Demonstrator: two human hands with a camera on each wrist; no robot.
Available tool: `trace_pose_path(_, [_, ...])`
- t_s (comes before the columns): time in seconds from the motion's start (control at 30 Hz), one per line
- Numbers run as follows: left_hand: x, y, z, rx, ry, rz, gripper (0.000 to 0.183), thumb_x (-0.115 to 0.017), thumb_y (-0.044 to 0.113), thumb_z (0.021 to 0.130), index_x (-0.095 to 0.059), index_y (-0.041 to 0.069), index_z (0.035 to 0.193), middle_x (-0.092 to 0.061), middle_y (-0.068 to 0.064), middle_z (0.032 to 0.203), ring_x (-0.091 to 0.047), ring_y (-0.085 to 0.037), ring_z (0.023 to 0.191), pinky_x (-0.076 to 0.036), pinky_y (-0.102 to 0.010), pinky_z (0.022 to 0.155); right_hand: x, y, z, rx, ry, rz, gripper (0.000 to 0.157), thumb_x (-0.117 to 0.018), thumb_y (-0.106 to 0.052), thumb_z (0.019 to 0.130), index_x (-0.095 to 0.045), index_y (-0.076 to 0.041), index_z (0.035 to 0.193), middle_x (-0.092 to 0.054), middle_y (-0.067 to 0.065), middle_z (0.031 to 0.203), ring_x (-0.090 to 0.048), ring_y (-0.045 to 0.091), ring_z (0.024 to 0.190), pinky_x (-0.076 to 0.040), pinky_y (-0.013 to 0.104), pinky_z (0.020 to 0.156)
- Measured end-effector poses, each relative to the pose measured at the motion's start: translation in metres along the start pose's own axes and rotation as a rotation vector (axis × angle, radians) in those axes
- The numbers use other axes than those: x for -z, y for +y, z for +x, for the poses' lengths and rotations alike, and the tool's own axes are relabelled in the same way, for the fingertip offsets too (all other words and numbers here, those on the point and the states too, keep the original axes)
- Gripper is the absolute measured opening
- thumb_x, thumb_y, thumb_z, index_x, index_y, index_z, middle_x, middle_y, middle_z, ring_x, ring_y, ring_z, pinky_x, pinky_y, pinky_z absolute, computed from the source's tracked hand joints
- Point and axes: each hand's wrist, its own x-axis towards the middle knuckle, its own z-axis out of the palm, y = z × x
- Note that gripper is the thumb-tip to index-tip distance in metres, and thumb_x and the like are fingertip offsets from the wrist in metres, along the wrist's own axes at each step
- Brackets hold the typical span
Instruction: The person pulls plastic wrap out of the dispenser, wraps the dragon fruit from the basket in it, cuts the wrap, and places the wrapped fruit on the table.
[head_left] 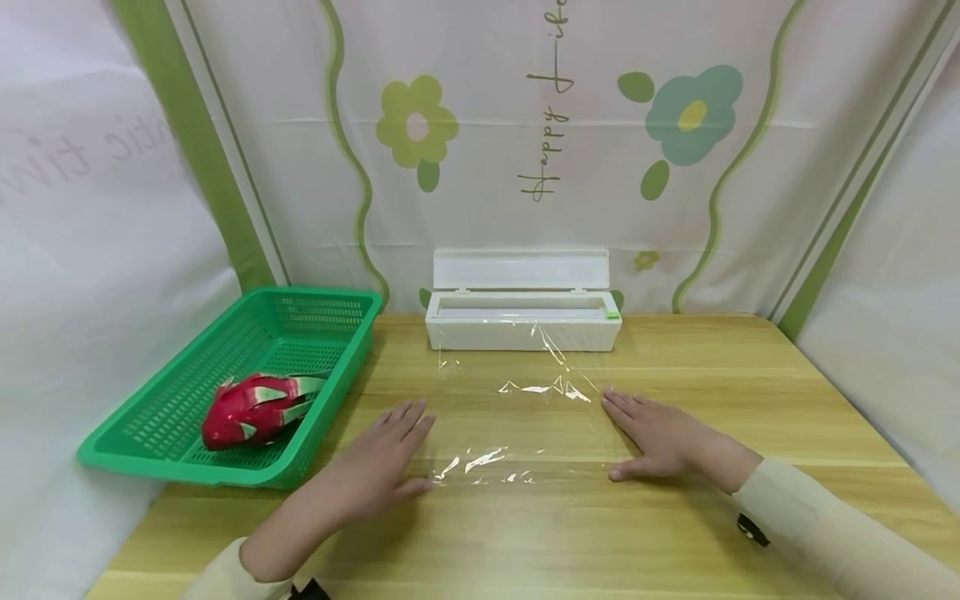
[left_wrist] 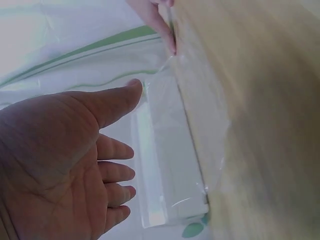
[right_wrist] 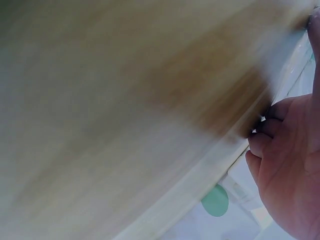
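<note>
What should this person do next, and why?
Probably reach for the dragon fruit with the left hand: clear film lies spread out from the open white box, that hand holds nothing, and the dragon fruit sits in the green basket nearby.

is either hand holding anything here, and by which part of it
Nothing appears to be held: the left hand is open beside the clear film, and the right hand is at its right edge with no grip visible.
</note>
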Motion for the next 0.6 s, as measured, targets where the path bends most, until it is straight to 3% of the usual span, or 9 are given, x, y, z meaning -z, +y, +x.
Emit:
trace_pose_path(0.33, [0.023,-0.01,-0.01,-0.004,0.125,0.049,0.077,-0.069,0.039,0.09,-0.037,-0.004,0.146,-0.033,-0.022,0.151,-0.026,-0.04,0.14,-0.022,-0.052,0.112,0.002,-0.001,-0.001,-0.001,-0.004,0.008,0.111,-0.04,-0.082,0.081,-0.029,0.005,0.149,-0.027,0.024,0.154,-0.032,0.04,0.137,-0.032,0.05,0.108])
trace_pose_path(0.6, [0.04,-0.027,-0.018,0.057,0.198,0.071,0.078,-0.072,0.039,0.087,-0.039,0.0,0.147,-0.035,-0.019,0.152,-0.026,-0.038,0.141,-0.023,-0.055,0.111,0.003,-0.002,-0.001,0.003,0.002,0.006,0.111,-0.04,-0.082,0.081,-0.03,0.005,0.149,-0.027,0.024,0.153,-0.032,0.039,0.137,-0.032,0.05,0.108])
